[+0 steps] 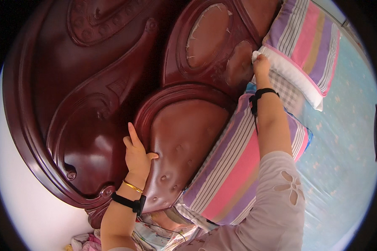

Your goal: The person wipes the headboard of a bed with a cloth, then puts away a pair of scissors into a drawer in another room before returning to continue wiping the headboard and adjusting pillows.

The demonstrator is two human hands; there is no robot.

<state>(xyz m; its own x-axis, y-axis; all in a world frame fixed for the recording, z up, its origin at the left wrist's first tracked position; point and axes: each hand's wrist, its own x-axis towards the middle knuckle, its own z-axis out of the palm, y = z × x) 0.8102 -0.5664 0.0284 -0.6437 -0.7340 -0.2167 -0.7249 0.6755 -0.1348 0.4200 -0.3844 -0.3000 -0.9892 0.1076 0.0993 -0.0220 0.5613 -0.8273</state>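
Note:
My left hand [136, 155] rests on the rounded rim of the dark red carved wooden headboard [88, 142], fingers spread and thumb out over the brown padded panel [184, 146]. Higher up at the right, my right hand [262, 67] is closed on a bunch of white cloth [255, 55] beside the headboard. Whether this cloth belongs to the white pillow [287, 69] right behind it, I cannot tell. On that white pillow lies a striped pillow [308, 46] in pink, purple and white.
A second striped pillow [234, 167] leans along the padded panel under my right arm. Grey checked fabric [285, 90] shows between the pillows. Light blue bedding [343, 134] covers the right side. The upper oval panel [209, 33] has peeling edges. Bundled clothes [86, 242] lie at the lower left.

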